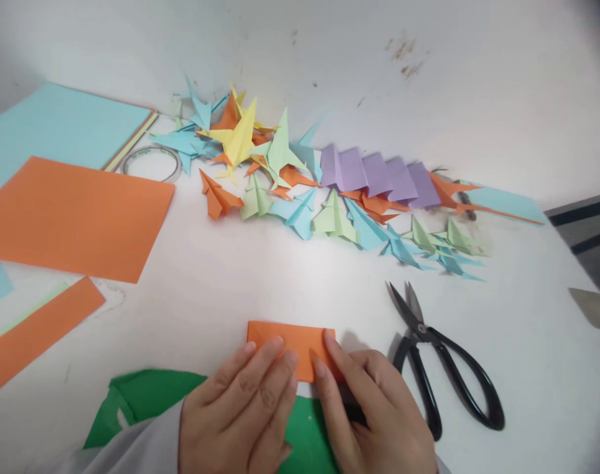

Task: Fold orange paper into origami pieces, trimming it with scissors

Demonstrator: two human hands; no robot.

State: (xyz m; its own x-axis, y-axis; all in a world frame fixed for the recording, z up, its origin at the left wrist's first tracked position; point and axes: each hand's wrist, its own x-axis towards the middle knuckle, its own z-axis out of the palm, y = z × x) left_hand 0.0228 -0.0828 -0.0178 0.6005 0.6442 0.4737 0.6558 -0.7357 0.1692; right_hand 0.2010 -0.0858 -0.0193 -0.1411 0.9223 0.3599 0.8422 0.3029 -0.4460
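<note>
A small folded orange paper point(293, 334) lies flat on the white table near its front edge, partly covered by both hands. My left hand point(245, 408) rests on its left part, fingers stretched out and lying flat. My right hand point(369, 408) touches its right part with thumb and index finger, which are apart; the other fingers are curled. Beneath my hands is green material point(307, 431). Black-handled scissors point(421, 332) lie to the right of my right hand, blades slightly parted.
Folded paper shapes point(280, 155) in several colours line the back, beside a purple pleated paper point(379, 176). At left are an orange sheet point(77, 217), blue sheets point(77, 125), a tape roll point(152, 163) and an orange strip point(43, 332).
</note>
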